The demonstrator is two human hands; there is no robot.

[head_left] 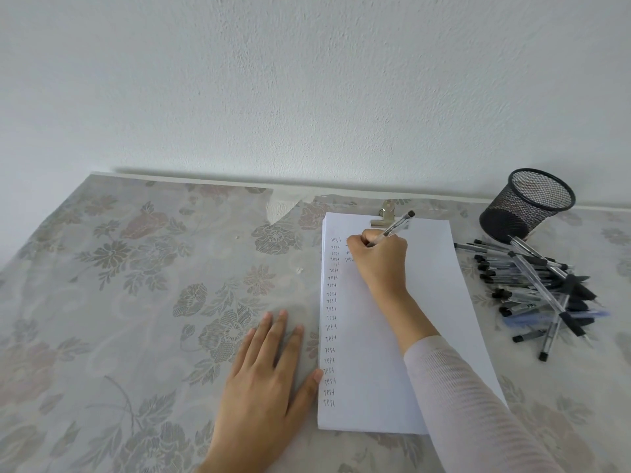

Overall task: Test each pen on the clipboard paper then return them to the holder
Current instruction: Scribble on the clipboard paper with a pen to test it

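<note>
White paper lies on a clipboard held by a metal clip at its far edge. A column of handwritten "test" words runs down its left side, with a second short column begun near the top. My right hand grips a clear pen with a black cap end, its tip on the paper near the top. My left hand rests flat on the table, fingers straight, thumb touching the paper's left edge. A black mesh holder stands at the far right, apparently with no pens inside.
A heap of several clear and black pens lies on the table right of the paper, in front of the holder. A floral tablecloth covers the table, which meets a white wall at the back.
</note>
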